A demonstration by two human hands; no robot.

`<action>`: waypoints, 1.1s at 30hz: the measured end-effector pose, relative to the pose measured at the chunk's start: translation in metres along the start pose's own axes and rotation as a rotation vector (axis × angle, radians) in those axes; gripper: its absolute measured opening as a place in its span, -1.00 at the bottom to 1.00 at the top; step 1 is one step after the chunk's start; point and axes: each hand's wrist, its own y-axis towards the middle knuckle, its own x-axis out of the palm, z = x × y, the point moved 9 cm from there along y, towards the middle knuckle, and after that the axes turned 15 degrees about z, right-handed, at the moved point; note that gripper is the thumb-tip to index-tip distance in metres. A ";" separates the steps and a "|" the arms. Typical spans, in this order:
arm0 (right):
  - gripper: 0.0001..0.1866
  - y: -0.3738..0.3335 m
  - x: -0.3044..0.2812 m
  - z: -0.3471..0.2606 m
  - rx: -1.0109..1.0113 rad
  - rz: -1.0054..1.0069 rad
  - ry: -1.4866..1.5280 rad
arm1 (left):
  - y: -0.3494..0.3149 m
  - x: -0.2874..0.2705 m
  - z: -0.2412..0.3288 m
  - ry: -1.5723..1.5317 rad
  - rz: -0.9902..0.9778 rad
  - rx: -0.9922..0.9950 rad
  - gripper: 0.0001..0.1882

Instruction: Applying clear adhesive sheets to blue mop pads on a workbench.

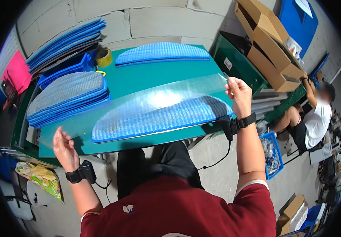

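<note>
A long clear plastic sheet (pixel 139 98) stretches between my two hands above the table, with bright glare near its middle. My right hand (pixel 239 93) pinches its far right corner between thumb and fingers. At the sheet's near left end, my left hand (pixel 64 148) has its fingers curled against the edge. Partly seen through the plastic is a blue-and-grey striped half-oval pad (pixel 162 120), lying along the table's near edge. Left of it sits a stack of similar pads (pixel 67 94). More of these pads (pixel 162 53) lie at the far side.
On the green table (pixel 131 75), a roll of yellow tape (pixel 104 57) stands near a blue bin (pixel 69 67) topped with more pads. Cardboard boxes (pixel 271 51) rise at right. Beyond, a person (pixel 316 118) sits near a blue basket (pixel 271 154) on the floor.
</note>
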 end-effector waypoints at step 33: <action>-0.83 0.014 -0.156 0.121 -0.013 0.292 -0.054 | -0.005 0.029 -0.044 0.622 -0.274 -0.042 -0.86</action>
